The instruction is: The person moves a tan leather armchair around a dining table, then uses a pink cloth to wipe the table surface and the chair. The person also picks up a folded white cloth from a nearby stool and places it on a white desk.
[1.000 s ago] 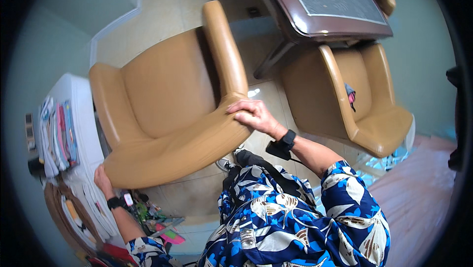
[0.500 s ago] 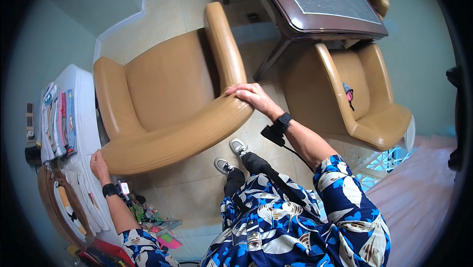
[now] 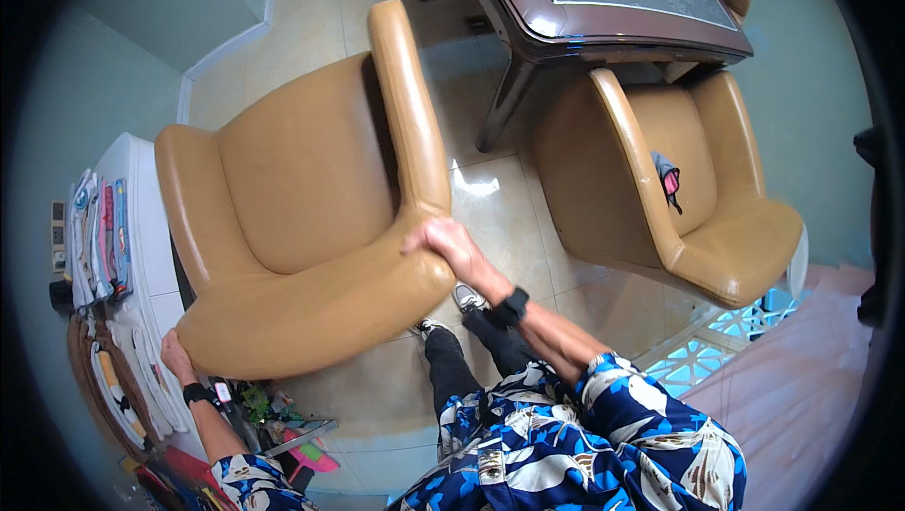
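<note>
A tan leather armchair (image 3: 302, 172) stands in front of me, its curved backrest toward my body and its seat facing away. My right hand (image 3: 445, 245) grips the right corner of the backrest where it meets the armrest, fingers bent over the top. At the left end of the same backrest my left hand (image 3: 176, 356) is closed round the edge, with part of its fingers hidden behind the leather. Both wrists wear dark straps.
A second tan armchair (image 3: 613, 172) with a grey and pink item (image 3: 666, 179) on it sits right, beside a dark brown table (image 3: 556, 49). Left, a white cabinet (image 3: 141, 219) bears folded clothes (image 3: 104, 238). Low left lies clutter with a pink dustpan (image 3: 311, 454).
The armchair has come nearer to me and slightly left, its backrest lower in view. Both hands have moved with it, keeping their grip.
</note>
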`<state>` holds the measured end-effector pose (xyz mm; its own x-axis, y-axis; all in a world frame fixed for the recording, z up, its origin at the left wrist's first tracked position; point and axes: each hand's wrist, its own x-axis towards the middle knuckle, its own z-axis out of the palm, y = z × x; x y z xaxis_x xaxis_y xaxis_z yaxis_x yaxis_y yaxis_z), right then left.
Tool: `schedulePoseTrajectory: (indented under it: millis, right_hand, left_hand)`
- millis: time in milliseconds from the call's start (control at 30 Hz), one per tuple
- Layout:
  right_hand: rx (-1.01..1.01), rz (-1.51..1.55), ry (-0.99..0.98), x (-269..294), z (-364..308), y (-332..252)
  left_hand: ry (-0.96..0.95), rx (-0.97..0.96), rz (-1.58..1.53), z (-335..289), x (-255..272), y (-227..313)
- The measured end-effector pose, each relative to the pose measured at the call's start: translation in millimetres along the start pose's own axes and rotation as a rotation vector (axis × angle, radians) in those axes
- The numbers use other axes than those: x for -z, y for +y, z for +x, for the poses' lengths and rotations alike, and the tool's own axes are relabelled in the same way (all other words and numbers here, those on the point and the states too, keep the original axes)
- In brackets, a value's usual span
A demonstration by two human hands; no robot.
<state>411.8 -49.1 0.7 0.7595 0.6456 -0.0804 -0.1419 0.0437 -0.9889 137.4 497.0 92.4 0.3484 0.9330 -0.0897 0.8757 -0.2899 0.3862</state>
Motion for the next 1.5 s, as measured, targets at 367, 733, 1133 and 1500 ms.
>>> schedulePoseTrajectory:
  millis: [367,733,1133,1500]
  right_hand:
    - [-0.057,-0.091,0.076,-9,-82,-27]
    - [-0.017,-0.053,0.272,42,3,-31]
    - [-0.188,0.091,0.212,86,3,-41]
    - [-0.124,0.125,0.243,71,-60,-32]
  left_hand:
    - [-0.034,-0.079,-0.192,-6,-10,17]
    - [-0.056,-0.049,0.18,-9,-31,103]
    - [0.122,0.07,0.237,-175,-20,80]
    - [0.16,0.003,0.19,-167,-14,53]
